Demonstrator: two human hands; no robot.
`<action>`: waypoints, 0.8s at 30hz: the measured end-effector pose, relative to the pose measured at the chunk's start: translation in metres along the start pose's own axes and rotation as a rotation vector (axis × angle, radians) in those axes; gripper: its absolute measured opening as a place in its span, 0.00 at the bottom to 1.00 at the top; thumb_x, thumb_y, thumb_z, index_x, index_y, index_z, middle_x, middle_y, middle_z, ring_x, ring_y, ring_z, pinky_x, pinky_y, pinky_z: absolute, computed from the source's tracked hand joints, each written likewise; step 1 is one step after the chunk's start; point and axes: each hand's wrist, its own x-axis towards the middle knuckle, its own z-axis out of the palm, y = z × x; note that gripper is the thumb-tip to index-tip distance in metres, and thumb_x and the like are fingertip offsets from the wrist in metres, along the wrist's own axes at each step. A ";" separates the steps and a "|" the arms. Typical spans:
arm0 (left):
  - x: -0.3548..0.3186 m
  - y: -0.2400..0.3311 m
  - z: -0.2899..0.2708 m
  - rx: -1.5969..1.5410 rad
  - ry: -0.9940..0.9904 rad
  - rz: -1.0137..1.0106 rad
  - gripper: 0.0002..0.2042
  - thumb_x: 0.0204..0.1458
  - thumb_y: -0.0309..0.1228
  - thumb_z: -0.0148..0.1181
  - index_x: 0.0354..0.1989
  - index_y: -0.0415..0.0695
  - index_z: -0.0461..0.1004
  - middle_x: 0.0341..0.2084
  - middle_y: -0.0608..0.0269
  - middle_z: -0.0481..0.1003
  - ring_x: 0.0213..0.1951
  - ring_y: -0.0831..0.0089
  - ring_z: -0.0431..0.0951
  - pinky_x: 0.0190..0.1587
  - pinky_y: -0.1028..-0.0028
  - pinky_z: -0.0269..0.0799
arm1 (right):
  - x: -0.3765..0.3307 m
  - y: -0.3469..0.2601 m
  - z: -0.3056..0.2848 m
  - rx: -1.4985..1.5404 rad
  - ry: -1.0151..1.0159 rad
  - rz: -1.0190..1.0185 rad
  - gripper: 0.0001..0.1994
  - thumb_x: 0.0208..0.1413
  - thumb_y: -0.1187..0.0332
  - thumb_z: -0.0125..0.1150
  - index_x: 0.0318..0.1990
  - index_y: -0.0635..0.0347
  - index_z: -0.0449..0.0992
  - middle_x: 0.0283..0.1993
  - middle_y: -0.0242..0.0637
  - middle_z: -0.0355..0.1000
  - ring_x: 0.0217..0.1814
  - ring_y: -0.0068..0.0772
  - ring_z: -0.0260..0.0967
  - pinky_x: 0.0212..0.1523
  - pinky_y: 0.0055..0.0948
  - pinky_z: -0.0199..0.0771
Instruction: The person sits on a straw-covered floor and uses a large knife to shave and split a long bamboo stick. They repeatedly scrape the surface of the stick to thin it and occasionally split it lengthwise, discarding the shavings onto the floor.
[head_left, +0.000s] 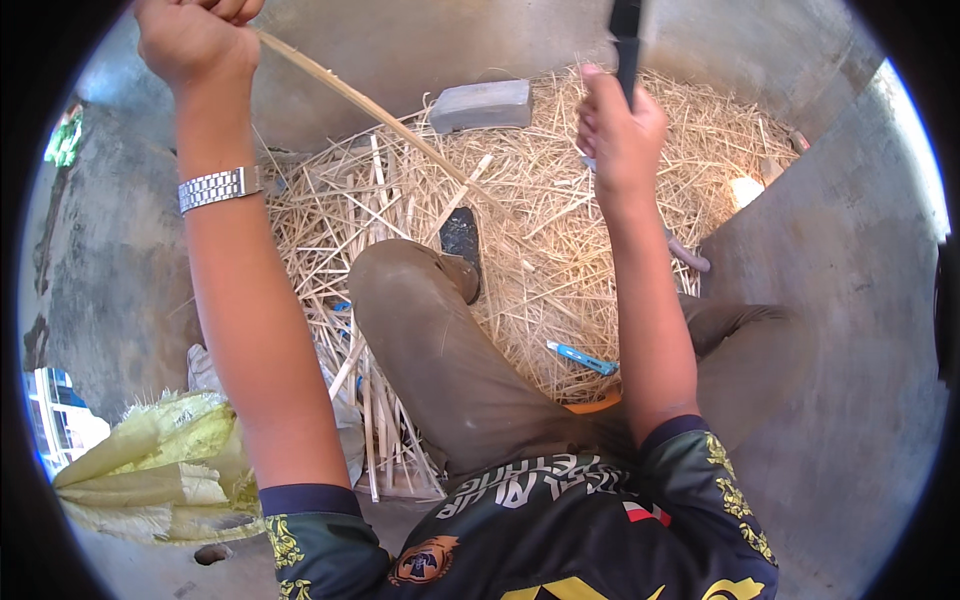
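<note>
Left fingers [230, 9] and black tool [626, 58] cut off at top edge, lower tip of 1 pale strip [365, 101] blurred

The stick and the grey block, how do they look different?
The stick is long and thin; the block is short and thick. The stick is tan, while the block is grey. The left hand holds the stick, but no hand touches the block.

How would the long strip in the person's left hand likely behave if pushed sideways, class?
The long strip is probably fairly stiff, since it extends nearly straight from the left hand. Being slender, it is likely light and might flex somewhat.
</note>
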 end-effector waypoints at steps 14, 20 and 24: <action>0.022 -0.023 -0.044 -0.632 -0.306 -0.148 0.24 0.65 0.57 0.46 0.20 0.58 0.54 0.11 0.79 0.48 0.11 0.83 0.46 0.12 0.78 0.39 | -0.029 0.138 -0.039 -0.792 -0.146 0.412 0.19 0.57 0.56 0.58 0.27 0.66 0.78 0.20 0.40 0.73 0.22 0.32 0.72 0.25 0.36 0.71; -0.016 0.002 0.013 -0.092 0.111 0.119 0.25 0.65 0.58 0.45 0.20 0.58 0.54 0.11 0.80 0.48 0.11 0.84 0.46 0.12 0.78 0.39 | 0.003 0.006 0.002 -0.030 -0.016 -0.017 0.15 0.63 0.63 0.56 0.24 0.52 0.63 0.18 0.24 0.62 0.15 0.16 0.55 0.15 0.22 0.52; -0.019 -0.014 0.034 -0.068 0.142 0.125 0.26 0.65 0.59 0.45 0.19 0.57 0.53 0.11 0.80 0.47 0.10 0.84 0.46 0.12 0.78 0.39 | -0.055 0.125 0.006 0.188 0.319 -0.187 0.18 0.64 0.67 0.52 0.19 0.51 0.61 0.15 0.24 0.59 0.14 0.13 0.53 0.15 0.19 0.51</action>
